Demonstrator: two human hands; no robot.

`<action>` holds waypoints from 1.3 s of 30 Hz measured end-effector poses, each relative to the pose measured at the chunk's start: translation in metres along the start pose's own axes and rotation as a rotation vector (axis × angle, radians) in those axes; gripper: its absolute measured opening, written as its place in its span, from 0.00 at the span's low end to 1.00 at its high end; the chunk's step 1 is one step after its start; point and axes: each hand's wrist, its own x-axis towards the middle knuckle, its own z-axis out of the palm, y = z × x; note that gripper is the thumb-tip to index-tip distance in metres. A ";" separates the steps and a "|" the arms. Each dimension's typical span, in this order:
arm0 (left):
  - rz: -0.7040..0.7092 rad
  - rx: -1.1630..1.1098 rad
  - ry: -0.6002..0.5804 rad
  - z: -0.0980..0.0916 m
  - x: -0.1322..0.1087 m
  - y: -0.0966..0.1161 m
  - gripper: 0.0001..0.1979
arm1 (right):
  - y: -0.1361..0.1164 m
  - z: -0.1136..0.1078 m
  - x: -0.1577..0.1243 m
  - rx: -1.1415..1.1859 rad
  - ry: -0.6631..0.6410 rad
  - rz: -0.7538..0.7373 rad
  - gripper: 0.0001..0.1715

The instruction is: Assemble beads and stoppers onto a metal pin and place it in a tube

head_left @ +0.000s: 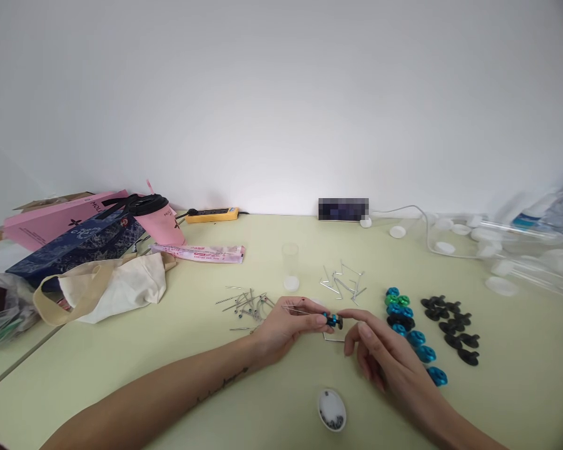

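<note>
My left hand [288,325] pinches a small blue and black part [331,320] between thumb and fingers, in the centre of the view. A thin metal rod [296,309] runs back from the part over the palm. My right hand [380,350] is at the part's right side, its index fingertip near the black end; the other fingers are curled, and whether they hold anything is hidden. Under the hands lies a bent metal key [334,340]. A white dish [332,409] with small dark pieces stands nearer to me.
Thin rods [246,303] lie left, hex keys [342,281] behind, blue parts [416,339] and black parts [453,322] right. Behind stand a clear tube [290,259] and a phone [343,209]; a pink cup [162,222], cloth bag [117,287] and power strip [212,215] are left.
</note>
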 end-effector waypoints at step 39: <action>-0.031 0.068 -0.088 -0.001 -0.006 -0.004 0.13 | 0.000 0.000 0.002 -0.181 0.027 -0.001 0.15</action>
